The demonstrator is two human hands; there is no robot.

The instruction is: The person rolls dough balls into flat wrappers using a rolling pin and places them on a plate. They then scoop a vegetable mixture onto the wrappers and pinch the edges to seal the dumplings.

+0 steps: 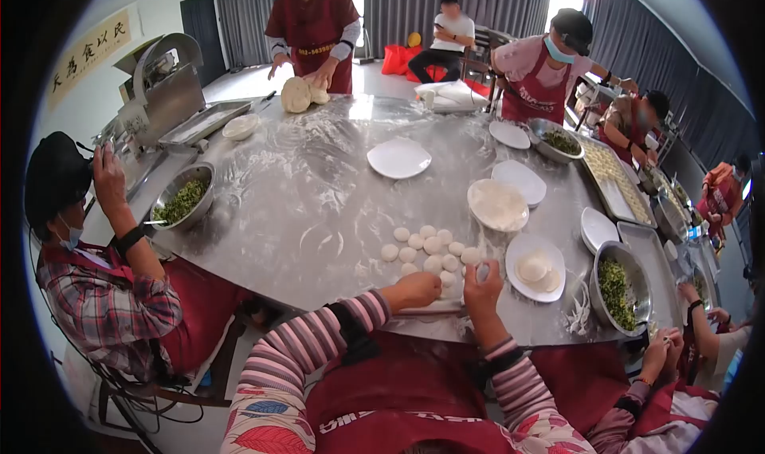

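My left hand [417,290] is low over the near edge of the table, its fingers drawn together by a small white board [429,310]; what is in them is hidden. Just right of it, my right hand [483,288] is closed with the thumb up, and a small greyish, rounded end shows between thumb and fingers. Beyond both hands lie several small, flattened dough pieces [432,245]. A white plate [555,288] to the right of my right hand carries a stack of round dough wrappers [537,271].
Floury steel table [319,183]; a bowl of flour [498,204] and white plate [398,158] stand beyond. Bowls of chopped green filling are left [182,196] and right [615,292]. Across the table, a person handles a big dough lump [296,94]. Co-workers sit left and right.
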